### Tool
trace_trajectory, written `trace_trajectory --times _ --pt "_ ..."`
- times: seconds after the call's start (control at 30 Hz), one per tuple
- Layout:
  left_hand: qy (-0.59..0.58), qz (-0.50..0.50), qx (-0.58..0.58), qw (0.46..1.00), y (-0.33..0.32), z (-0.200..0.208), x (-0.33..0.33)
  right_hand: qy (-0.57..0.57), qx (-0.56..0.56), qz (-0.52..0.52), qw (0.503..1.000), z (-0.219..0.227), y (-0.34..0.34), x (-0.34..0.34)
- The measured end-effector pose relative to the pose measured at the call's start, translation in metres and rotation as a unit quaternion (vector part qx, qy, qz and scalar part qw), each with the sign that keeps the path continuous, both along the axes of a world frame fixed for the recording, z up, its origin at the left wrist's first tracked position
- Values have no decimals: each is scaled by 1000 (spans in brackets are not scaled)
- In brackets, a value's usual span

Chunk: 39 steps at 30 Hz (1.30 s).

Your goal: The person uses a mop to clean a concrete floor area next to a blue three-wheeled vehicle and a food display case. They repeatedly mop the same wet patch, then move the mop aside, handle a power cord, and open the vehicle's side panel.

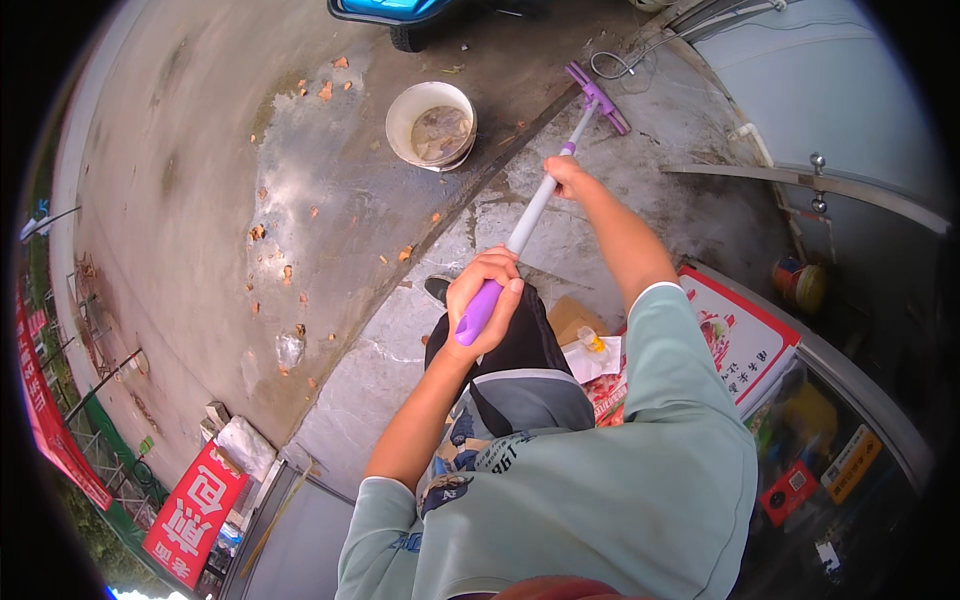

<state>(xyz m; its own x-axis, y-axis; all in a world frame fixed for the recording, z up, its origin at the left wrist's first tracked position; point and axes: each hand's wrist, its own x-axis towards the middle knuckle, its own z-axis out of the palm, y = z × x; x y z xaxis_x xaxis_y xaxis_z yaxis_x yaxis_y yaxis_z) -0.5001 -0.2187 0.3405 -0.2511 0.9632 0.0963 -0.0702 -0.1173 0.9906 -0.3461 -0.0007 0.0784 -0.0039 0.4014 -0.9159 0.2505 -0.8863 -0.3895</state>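
Note:
Both my hands are closed around a long window squeegee (532,214) with a grey pole and purple parts. My left hand (486,292) wraps the purple grip at the near end, close in front of my body. Farther up the pole, my right hand (567,177) grips just below a purple collar. The squeegee's purple head (598,98) is at the far end, over the grey paving; whether it touches the ground I cannot tell. Left of the head stands a white bucket (403,112) with murky water in it.
A blue vehicle (392,8) is at the far edge. Metal-framed glass doors (840,90) with a rail are on the right. A red-bordered sign (738,335) stands beside my right arm. Dry leaves (326,91) dot the wet ground. A red sign (197,513) is at lower left.

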Motion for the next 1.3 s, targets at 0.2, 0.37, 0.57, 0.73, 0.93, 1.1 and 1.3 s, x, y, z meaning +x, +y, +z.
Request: trace_trajectory --times 0.2,0.37,0.57,0.73,0.93,1.1,1.3 --pt "-99 151 22 983 -31 -41 -7 -41 -48 29 998 -33 -30 -26" --pt "-162 236 20 958 -107 -28 -80 -13 -60 64 996 -29 -123 -98" --pt "-155 217 2 964 -237 -3 -175 25 -83 72 994 -10 -260 -183" --pt "-157 213 -12 964 -353 32 -295 66 -101 33 992 20 -390 -291" --pt "-138 234 -12 962 -449 88 -429 164 -156 32 973 50 -498 -434" --pt "-71 151 19 986 -492 146 -467 283 -137 -98 944 88 -565 -498" --pt "78 26 91 992 -506 199 -423 296 -105 -150 937 164 -592 -465"
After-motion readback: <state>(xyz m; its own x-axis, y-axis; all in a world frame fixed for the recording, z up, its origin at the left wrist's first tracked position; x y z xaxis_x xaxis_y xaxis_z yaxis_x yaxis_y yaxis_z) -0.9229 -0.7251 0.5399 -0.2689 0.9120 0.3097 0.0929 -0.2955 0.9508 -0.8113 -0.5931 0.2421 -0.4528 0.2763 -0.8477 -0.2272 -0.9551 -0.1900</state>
